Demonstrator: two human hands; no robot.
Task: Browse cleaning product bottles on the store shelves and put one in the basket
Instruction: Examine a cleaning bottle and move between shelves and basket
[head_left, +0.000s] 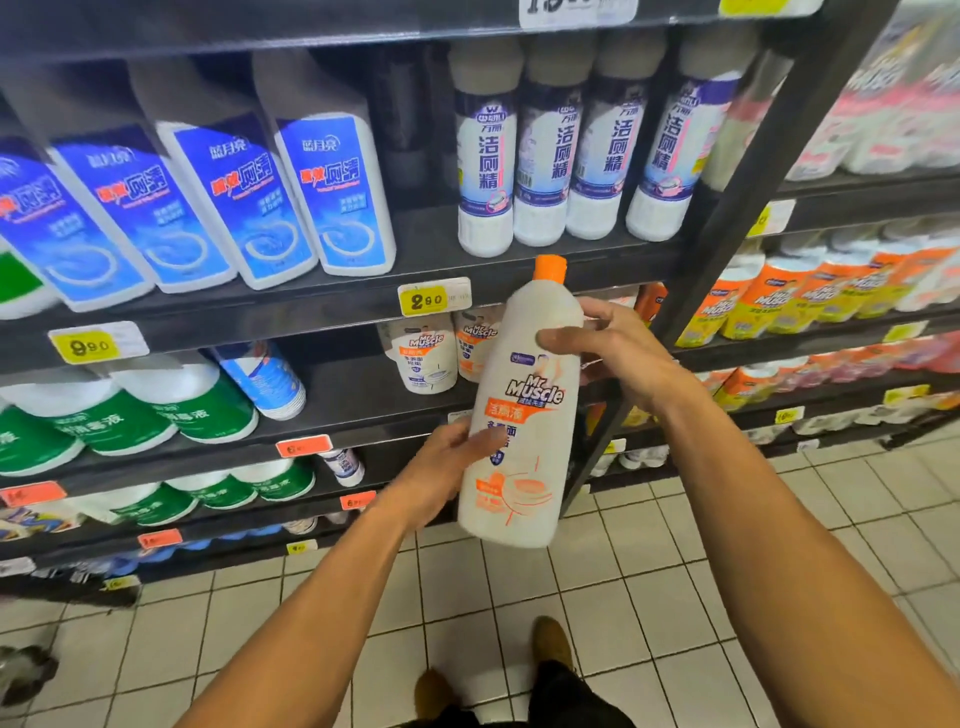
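My shoes (553, 644) stood nearest, on the pale tiled floor (649, 613). Above them I held the white Mr Muscle bottle (522, 410) up in front of the shelves, roughly upright, orange cap (550, 269) on top, label facing me. My left hand (444, 470) gripped the lower left side of the bottle, thumb curled across the label, fingers hidden behind it. My right hand (618, 351) held the upper right side, thumb pressed on the front just above the logo, the other fingers wrapped round the back. So the bottle sat between both hands, touching both, clear of the shelf.

Just behind it, more Mr Muscle bottles (426, 358) stood on the middle shelf. Left on that shelf were green-label bottles (140, 415) and one blue bottle tipped over (265, 382). A yellow 2.90 price tag (434, 299) hung on the shelf edge above. Farther up, blue-label bottles (332, 192) stood on the left and tall white bottles with purple print (550, 150) on the right. Far right, the next bay held orange packs (769, 299); text there was too blurred to read.
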